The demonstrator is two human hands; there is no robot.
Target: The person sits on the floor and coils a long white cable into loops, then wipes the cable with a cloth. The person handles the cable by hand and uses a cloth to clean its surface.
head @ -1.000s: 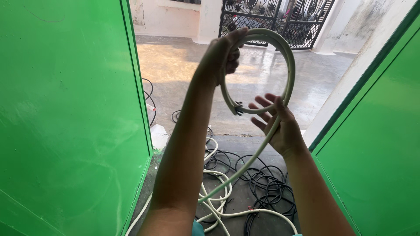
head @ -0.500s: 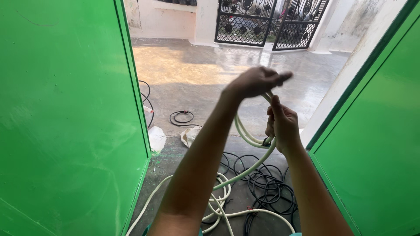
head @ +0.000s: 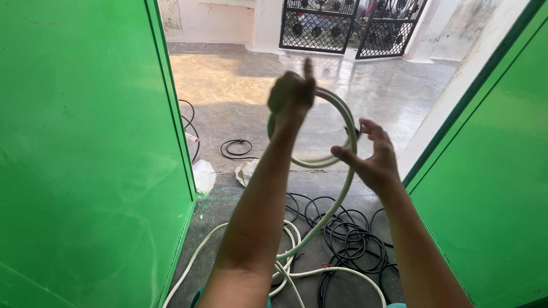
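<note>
Fingers of our left hand (head: pixel 292 91) curl round the pale green hose (head: pixel 342 114) loop w/ index up; right hand (head: pixel 371 159) spread wide, touching loop's right side. Black cables (head: pixel 348 234) on floor near us.

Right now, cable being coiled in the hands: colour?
Pale cream-green cable; head view.

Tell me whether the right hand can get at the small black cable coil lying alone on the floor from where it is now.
Probably not: the right hand is raised at the pale hose loop, and the black cable coil lies on the floor well beyond it.
</note>
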